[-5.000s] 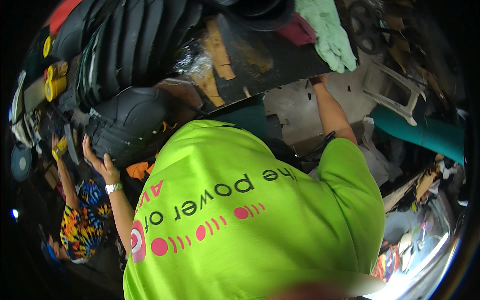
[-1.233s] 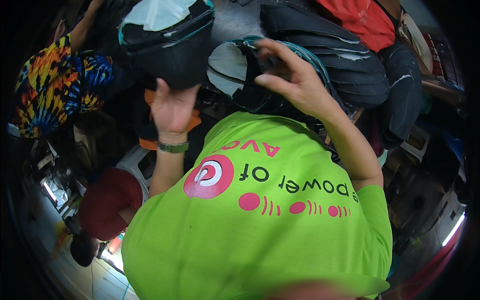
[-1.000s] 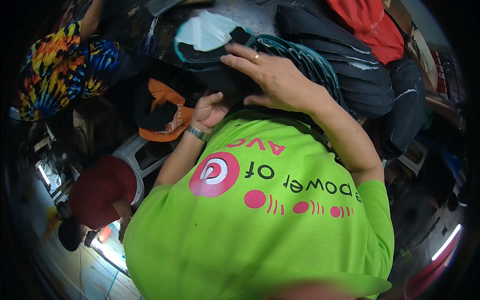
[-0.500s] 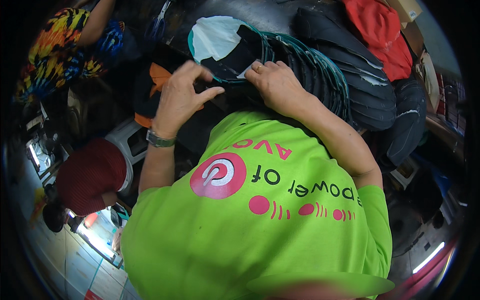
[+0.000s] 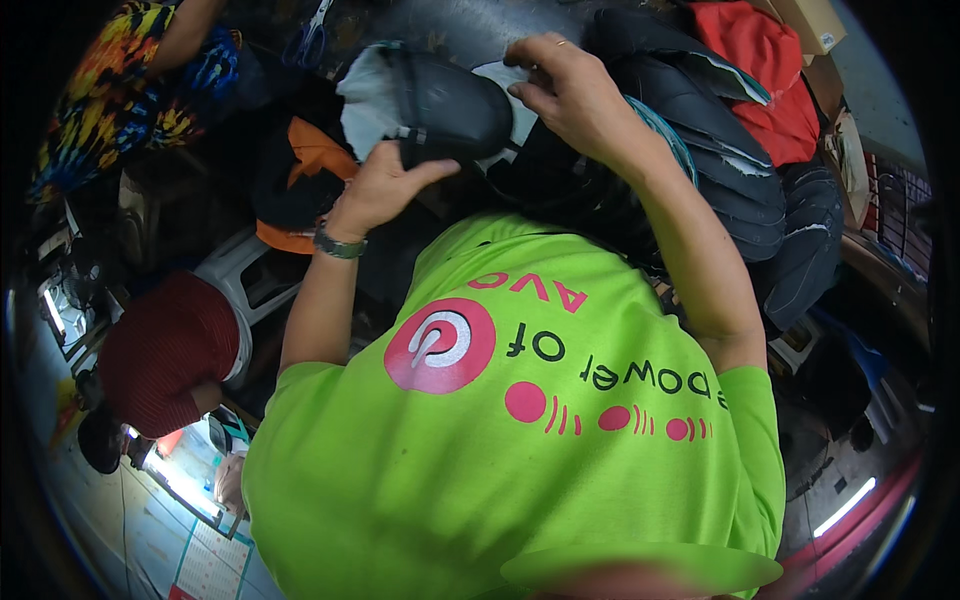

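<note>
Motion smears the black, rounded, cup-like piece (image 5: 455, 105), and behind it most of the left hand's (image 5: 378, 195) fingers vanish, so their grip cannot be told. The right hand (image 5: 580, 95) and its forearm cover much of the stack of black, teal-edged curved pieces (image 5: 668, 135); how many there are, beyond 1 or 2 rims, is unclear. The top of the picture cuts off the dark desk's (image 5: 425, 25) far edge, the blue-handled metal scissors (image 5: 305, 42) and the brown cardboard box (image 5: 808, 28). A green, rounded shape (image 5: 690, 570) along the bottom is blurred.
</note>
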`<state>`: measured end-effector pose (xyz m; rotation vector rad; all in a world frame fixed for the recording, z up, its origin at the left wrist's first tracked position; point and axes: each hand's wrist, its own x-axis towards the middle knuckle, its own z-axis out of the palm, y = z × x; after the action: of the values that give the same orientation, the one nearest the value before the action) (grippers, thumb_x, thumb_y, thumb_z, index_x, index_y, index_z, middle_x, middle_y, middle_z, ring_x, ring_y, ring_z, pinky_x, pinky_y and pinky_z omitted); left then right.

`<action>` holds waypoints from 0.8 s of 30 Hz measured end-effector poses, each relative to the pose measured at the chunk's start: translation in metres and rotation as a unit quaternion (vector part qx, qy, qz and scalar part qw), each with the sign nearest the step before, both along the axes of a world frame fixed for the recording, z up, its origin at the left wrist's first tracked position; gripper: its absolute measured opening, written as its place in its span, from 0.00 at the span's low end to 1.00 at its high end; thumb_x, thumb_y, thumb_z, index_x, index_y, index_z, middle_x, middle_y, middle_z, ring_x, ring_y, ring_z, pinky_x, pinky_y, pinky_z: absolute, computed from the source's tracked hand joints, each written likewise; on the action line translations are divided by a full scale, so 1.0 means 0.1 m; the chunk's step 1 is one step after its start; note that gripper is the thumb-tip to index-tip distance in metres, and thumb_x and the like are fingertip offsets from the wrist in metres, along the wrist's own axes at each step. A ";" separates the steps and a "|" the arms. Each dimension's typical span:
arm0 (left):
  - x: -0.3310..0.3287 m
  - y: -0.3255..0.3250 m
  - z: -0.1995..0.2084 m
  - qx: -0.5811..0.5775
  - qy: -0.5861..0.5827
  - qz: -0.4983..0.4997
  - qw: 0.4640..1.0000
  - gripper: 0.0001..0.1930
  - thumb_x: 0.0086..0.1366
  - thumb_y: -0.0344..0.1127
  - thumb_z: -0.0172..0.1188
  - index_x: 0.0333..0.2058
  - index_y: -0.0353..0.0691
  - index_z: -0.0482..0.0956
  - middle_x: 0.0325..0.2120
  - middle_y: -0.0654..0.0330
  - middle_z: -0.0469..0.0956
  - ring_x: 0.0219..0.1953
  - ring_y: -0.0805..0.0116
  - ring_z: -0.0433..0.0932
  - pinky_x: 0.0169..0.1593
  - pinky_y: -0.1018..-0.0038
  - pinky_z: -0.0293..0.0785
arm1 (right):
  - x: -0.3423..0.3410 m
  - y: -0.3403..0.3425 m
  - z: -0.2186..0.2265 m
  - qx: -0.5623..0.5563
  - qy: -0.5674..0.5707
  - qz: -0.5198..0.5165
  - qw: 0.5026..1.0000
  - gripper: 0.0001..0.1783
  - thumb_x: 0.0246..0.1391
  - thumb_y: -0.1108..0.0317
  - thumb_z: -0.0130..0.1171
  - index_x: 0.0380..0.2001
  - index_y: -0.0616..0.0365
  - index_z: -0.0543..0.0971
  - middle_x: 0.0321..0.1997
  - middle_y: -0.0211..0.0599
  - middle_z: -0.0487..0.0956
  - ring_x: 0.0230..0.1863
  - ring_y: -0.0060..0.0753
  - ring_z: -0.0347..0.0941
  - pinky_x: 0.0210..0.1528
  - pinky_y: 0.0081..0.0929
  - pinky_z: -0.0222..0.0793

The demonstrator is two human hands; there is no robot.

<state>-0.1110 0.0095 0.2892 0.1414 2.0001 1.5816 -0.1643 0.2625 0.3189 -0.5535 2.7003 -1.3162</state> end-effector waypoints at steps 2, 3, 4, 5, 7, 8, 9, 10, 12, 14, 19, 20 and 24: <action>0.00 -0.17 0.07 0.022 0.021 0.093 0.995 0.12 0.61 0.32 0.65 0.41 0.30 0.82 0.34 0.63 0.83 0.33 0.80 0.78 0.38 0.80 0.73 | -0.03 -0.03 -0.14 0.170 -0.020 0.104 0.980 0.16 0.49 0.72 0.63 0.43 0.62 0.78 0.44 0.50 0.79 0.42 0.49 0.78 0.45 0.36 0.74; -0.02 -0.24 0.09 0.027 0.038 0.129 0.991 0.12 0.61 0.31 0.65 0.41 0.29 0.82 0.35 0.63 0.83 0.34 0.79 0.78 0.39 0.80 0.73 | -0.02 -0.08 -0.21 0.254 -0.051 0.150 0.954 0.14 0.50 0.71 0.61 0.42 0.63 0.78 0.44 0.52 0.79 0.44 0.51 0.78 0.45 0.37 0.75; -0.03 -0.29 0.10 0.050 0.049 0.169 0.983 0.12 0.61 0.31 0.65 0.41 0.30 0.82 0.36 0.63 0.83 0.35 0.79 0.78 0.41 0.80 0.73 | 0.01 -0.14 -0.29 0.323 -0.086 0.192 0.923 0.14 0.51 0.70 0.59 0.41 0.63 0.79 0.42 0.52 0.80 0.43 0.50 0.79 0.45 0.37 0.76; -0.04 -0.33 0.10 0.073 0.063 0.212 0.972 0.11 0.62 0.31 0.65 0.41 0.31 0.82 0.37 0.62 0.83 0.36 0.78 0.78 0.43 0.80 0.72 | 0.04 -0.21 -0.37 0.376 -0.111 0.229 0.891 0.13 0.52 0.69 0.58 0.40 0.64 0.79 0.41 0.52 0.80 0.43 0.48 0.79 0.45 0.36 0.76; -0.04 -0.38 0.10 0.105 0.093 0.261 0.955 0.11 0.62 0.31 0.65 0.41 0.32 0.82 0.39 0.62 0.83 0.38 0.78 0.79 0.45 0.80 0.72 | 0.12 -0.33 -0.51 0.434 -0.125 0.242 0.859 0.13 0.53 0.70 0.54 0.40 0.59 0.82 0.45 0.47 0.81 0.46 0.45 0.80 0.45 0.35 0.76; -0.04 -0.39 0.11 0.114 0.108 0.265 0.951 0.12 0.62 0.31 0.65 0.42 0.32 0.82 0.39 0.62 0.83 0.38 0.77 0.79 0.46 0.79 0.72 | 0.19 -0.39 -0.58 0.448 -0.098 0.235 0.857 0.11 0.52 0.70 0.55 0.37 0.60 0.82 0.43 0.47 0.81 0.44 0.47 0.80 0.43 0.35 0.77; -0.04 -0.39 0.12 0.127 0.131 0.267 0.946 0.12 0.62 0.31 0.66 0.42 0.32 0.81 0.39 0.62 0.83 0.39 0.77 0.78 0.46 0.79 0.72 | 0.22 -0.42 -0.64 0.467 -0.082 0.230 0.850 0.10 0.51 0.69 0.56 0.35 0.60 0.81 0.41 0.47 0.81 0.42 0.48 0.80 0.40 0.36 0.77; -0.02 -0.39 0.14 0.095 0.130 0.240 0.957 0.12 0.62 0.30 0.65 0.43 0.32 0.81 0.40 0.61 0.82 0.39 0.77 0.78 0.46 0.79 0.72 | 0.21 -0.43 -0.68 0.476 -0.077 0.252 0.839 0.09 0.51 0.69 0.56 0.35 0.58 0.82 0.41 0.47 0.82 0.42 0.46 0.80 0.39 0.36 0.77; 0.01 -0.38 0.19 0.036 0.140 0.188 0.972 0.13 0.62 0.29 0.64 0.45 0.32 0.80 0.41 0.61 0.82 0.40 0.77 0.78 0.45 0.79 0.72 | 0.19 -0.42 -0.73 0.420 -0.049 0.251 0.871 0.09 0.52 0.69 0.55 0.35 0.59 0.81 0.40 0.47 0.82 0.42 0.46 0.81 0.39 0.37 0.77; 0.02 -0.34 0.24 -0.003 0.130 0.109 0.985 0.12 0.61 0.26 0.64 0.43 0.31 0.79 0.39 0.61 0.82 0.39 0.76 0.78 0.44 0.78 0.73 | 0.12 -0.40 -0.74 0.344 -0.089 0.204 0.912 0.10 0.52 0.70 0.55 0.36 0.60 0.80 0.40 0.48 0.82 0.41 0.46 0.81 0.39 0.36 0.76; -0.12 -0.07 0.08 -0.034 0.076 -0.124 0.989 0.15 0.59 0.32 0.66 0.43 0.30 0.78 0.36 0.57 0.83 0.35 0.72 0.78 0.44 0.74 0.73 | -0.01 -0.25 -0.63 -0.110 -0.441 -0.062 0.889 0.15 0.51 0.72 0.60 0.42 0.68 0.79 0.40 0.46 0.82 0.39 0.36 0.80 0.45 0.29 0.74; -0.14 -0.01 0.01 0.011 0.049 -0.119 0.992 0.16 0.59 0.32 0.66 0.44 0.30 0.77 0.37 0.59 0.83 0.37 0.73 0.77 0.45 0.75 0.72 | 0.03 -0.23 -0.61 -0.188 -0.495 -0.107 0.842 0.14 0.55 0.72 0.57 0.44 0.68 0.78 0.41 0.43 0.82 0.39 0.32 0.79 0.47 0.29 0.74; -0.13 0.05 -0.26 0.071 0.020 -0.121 0.990 0.17 0.62 0.33 0.63 0.47 0.31 0.76 0.42 0.61 0.81 0.42 0.75 0.74 0.50 0.76 0.70 | 0.31 -0.30 -0.51 -0.432 -0.549 -0.301 0.649 0.13 0.63 0.67 0.47 0.39 0.63 0.78 0.37 0.39 0.81 0.32 0.34 0.78 0.36 0.32 0.76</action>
<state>-0.1245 0.0144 0.2637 0.4581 1.8198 1.5726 -0.1332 0.2323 0.2678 0.9698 1.1046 -2.0483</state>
